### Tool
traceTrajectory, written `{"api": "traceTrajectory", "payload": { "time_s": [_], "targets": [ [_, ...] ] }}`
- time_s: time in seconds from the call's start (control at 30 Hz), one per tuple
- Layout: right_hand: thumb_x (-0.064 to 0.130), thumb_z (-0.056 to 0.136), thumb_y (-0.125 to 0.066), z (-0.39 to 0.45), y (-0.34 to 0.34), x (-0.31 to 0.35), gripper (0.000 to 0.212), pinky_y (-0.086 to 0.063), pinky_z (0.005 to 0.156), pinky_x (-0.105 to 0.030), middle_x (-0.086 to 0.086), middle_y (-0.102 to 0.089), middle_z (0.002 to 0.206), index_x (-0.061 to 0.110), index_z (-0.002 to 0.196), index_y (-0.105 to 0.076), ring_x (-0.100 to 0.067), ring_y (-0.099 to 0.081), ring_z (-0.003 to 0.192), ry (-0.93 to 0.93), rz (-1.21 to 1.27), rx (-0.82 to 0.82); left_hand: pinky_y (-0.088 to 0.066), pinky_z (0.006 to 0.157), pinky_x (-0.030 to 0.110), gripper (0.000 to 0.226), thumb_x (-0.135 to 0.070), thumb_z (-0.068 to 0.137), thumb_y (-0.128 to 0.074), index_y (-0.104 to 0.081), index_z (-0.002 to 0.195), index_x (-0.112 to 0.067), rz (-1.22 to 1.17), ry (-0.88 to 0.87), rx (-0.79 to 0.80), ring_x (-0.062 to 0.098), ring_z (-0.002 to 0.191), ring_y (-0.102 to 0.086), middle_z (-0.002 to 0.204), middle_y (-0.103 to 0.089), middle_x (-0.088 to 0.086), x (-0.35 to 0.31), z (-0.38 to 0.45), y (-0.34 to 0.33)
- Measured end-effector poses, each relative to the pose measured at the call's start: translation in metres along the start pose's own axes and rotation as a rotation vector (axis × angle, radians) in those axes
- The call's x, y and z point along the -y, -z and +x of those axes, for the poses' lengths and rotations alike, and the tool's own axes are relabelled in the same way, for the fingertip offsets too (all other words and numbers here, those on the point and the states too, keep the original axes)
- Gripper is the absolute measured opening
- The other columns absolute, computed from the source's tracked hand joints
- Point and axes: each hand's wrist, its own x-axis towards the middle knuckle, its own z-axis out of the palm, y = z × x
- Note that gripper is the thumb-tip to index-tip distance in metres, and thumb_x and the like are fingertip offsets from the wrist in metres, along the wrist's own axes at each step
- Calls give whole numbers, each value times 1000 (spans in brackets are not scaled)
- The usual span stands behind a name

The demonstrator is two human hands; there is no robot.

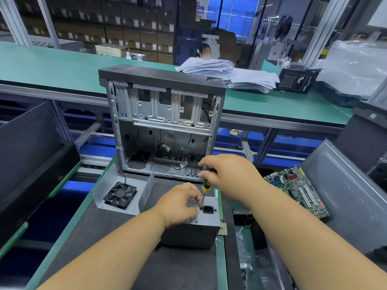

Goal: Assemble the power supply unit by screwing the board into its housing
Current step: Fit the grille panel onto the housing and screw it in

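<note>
The grey power supply housing (206, 221) stands on the dark mat with its socket face turned up; a black power socket (208, 209) shows on it. My right hand (227, 171) grips a yellow-and-black screwdriver (206, 185), held nearly upright with its tip on a screw just left of the socket. My left hand (180, 203) rests on the housing's top with curled fingers pinching the screwdriver's shaft near the tip. The housing's separate metal cover with a black fan (120, 194) lies to the left.
An open computer case (165, 122) stands upright behind the housing. A green motherboard (297, 189) leans at the right beside a grey case panel (345, 191). Paper stacks (228, 74) and plastic bags (356, 65) lie on the far green bench. A person sits beyond it.
</note>
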Motion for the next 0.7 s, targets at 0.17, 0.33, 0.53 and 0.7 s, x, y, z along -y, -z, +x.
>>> {"api": "traceTrajectory", "payload": {
  "time_s": [0.17,0.33,0.53,0.7],
  "targets": [
    [36,100,-40,-3,-1,0,37,-51,78,-37,4,-61,116,31,136,-48,-21,-59,101,-24,26,14,-42,99,33,21,-11,74,-62,-64,83,-29,-13,12,10,7,110,-50,108,-54,-16,-1,0,0],
    [27,101,-42,-2,-1,2,52,-45,79,-32,9,-44,111,32,152,-31,-16,-52,101,60,95,47,-42,98,30,21,-9,73,-62,-62,80,-29,-19,16,18,7,106,-50,107,-53,-16,-4,0,2],
    [47,99,-45,-2,-3,3,20,-49,67,-33,9,-65,88,30,105,-53,-17,-59,82,31,2,-12,-43,96,30,25,-11,73,-61,-59,78,-35,-18,27,15,5,106,-49,107,-53,-18,-3,-1,2],
    [39,100,-41,-5,-11,2,35,-49,75,-36,8,-57,104,29,133,-44,-19,-56,94,-23,94,-25,-42,98,33,24,-12,73,-62,-60,79,-35,-20,14,13,8,108,-50,106,-54,-18,-2,-1,1]
  ]
}}
